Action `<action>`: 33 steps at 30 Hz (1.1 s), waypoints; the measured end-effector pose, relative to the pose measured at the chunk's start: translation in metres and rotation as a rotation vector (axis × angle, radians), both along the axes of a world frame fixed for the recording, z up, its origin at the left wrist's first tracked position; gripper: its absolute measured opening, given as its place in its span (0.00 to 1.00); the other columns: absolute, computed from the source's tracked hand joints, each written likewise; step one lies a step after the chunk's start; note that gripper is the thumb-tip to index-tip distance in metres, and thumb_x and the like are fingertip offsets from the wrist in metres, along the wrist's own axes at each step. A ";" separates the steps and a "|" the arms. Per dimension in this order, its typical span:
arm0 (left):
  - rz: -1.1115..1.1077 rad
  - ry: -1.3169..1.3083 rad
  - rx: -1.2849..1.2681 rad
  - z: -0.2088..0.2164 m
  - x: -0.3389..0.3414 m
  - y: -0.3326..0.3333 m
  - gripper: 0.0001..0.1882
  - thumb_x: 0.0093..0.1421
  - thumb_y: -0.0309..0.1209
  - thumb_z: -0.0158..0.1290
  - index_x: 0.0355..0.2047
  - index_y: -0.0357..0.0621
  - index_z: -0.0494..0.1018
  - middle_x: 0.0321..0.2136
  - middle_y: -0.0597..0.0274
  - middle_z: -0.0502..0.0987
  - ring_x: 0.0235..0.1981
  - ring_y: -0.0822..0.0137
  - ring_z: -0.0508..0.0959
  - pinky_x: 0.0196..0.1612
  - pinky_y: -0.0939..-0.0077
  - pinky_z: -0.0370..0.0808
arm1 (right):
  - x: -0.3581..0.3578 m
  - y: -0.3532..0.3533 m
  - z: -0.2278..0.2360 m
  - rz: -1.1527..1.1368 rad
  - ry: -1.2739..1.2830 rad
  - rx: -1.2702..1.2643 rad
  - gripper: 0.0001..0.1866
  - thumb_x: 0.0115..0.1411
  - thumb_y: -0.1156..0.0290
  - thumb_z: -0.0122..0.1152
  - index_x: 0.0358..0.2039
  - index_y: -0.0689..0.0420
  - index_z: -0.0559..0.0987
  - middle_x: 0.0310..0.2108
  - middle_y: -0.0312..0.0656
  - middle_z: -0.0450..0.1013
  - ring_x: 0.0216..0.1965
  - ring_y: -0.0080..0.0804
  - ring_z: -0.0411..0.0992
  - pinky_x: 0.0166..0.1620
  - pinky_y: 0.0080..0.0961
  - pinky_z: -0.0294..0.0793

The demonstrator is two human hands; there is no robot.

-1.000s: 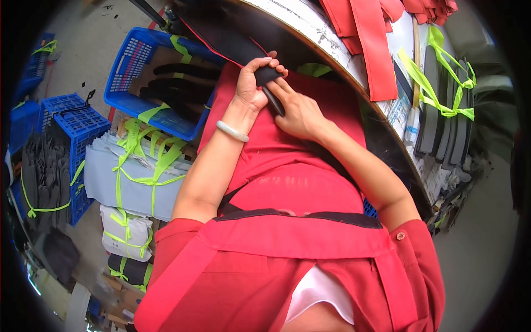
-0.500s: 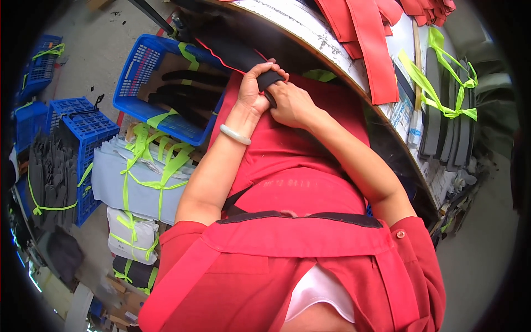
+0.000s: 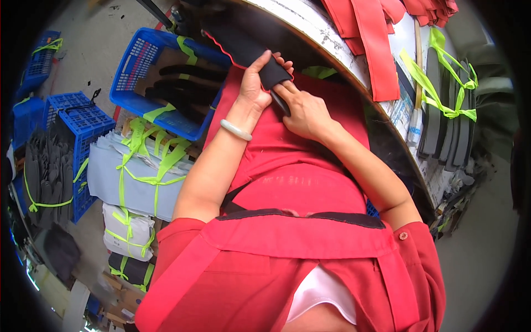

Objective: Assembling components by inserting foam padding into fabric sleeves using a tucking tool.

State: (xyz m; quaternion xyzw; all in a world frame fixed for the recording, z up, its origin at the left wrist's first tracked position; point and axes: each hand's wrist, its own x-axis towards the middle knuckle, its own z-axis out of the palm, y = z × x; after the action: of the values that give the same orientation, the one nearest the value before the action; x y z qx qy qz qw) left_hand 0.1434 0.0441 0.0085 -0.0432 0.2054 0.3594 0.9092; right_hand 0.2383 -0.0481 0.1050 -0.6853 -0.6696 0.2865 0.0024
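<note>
A long black fabric piece with a red edge [image 3: 235, 45] stretches from the table's underside down to my hands. My left hand [image 3: 254, 83] is closed round its narrow end, with the thumb along the near side and fingertips curling over the far side. My right hand [image 3: 307, 113] presses its fingers on the end of the fabric; whether the fingertips go inside it I cannot tell. A dark, narrow strip [image 3: 281, 104] sticks out below the fabric end, between my two hands. Its upper part is hidden. The right hand's thumb is mostly out of sight.
At left a blue plastic crate [image 3: 124, 83] holds several long black pieces. Tied grey-blue sheets [image 3: 102, 174] and a white bundle [image 3: 119, 221] stand nearer. Red strips [image 3: 376, 61] overhang the worktable's edge [image 3: 354, 83], and tied dark grey strips [image 3: 442, 130] lie on it.
The fabric end has shifted slightly right and shows more between my hands. My right hand has moved right and nearer, its fingers straighter. My left grip holds on.
</note>
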 end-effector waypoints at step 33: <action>-0.039 -0.164 0.069 -0.012 0.003 0.009 0.12 0.58 0.25 0.52 0.42 0.35 0.68 0.30 0.58 0.73 0.36 0.61 0.74 0.54 0.60 0.71 | 0.003 0.007 -0.013 0.015 -0.024 0.103 0.36 0.44 0.75 0.57 0.58 0.49 0.66 0.59 0.45 0.65 0.40 0.51 0.75 0.39 0.46 0.76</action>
State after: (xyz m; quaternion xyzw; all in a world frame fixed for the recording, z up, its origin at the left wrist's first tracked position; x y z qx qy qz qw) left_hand 0.1460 0.0530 -0.0034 -0.0370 0.1186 0.3438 0.9308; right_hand 0.2415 -0.0407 0.0920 -0.6826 -0.6886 0.2434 0.0274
